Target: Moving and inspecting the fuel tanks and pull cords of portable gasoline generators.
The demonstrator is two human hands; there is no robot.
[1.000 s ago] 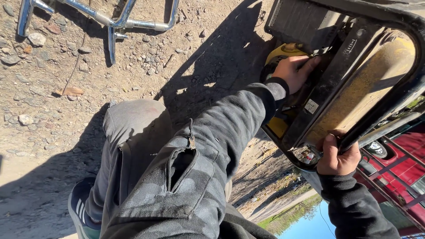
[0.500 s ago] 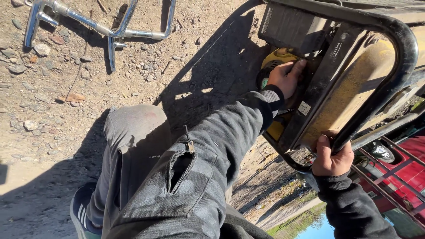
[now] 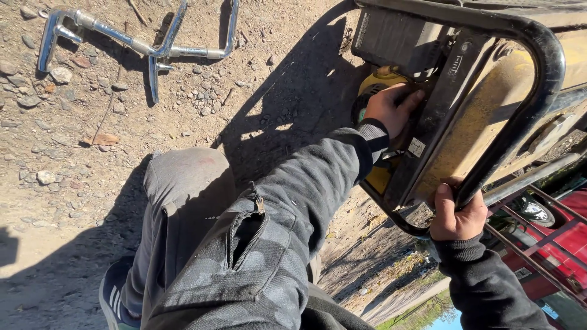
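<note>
At the far left, a bent chrome tube frame (image 3: 143, 46) lies on the gravelly ground (image 3: 73, 159), well apart from the person, with a dry leaf (image 3: 101, 139) below it. Lower down, the person's grey trouser leg (image 3: 177, 208) bends at the knee above a dark shoe (image 3: 116, 299) (only its edge shows at the bottom). A grey camouflage sleeve (image 3: 287, 220) runs up and to the right to the left hand (image 3: 394, 110), which lies against the side of a yellow machine (image 3: 489, 116), over a round yellow part; its fingers (image 3: 409, 101) are pressed together and curled on that part, though whether they grip it or only rest there cannot be told. The machine sits tilted inside a black tube frame (image 3: 538, 67). Further right, the right hand (image 3: 457, 214) is wrapped tight around the lower bar of that frame, fingers closed over the tube. Beyond it, a red vehicle (image 3: 562, 238) shows at the right edge.
</note>
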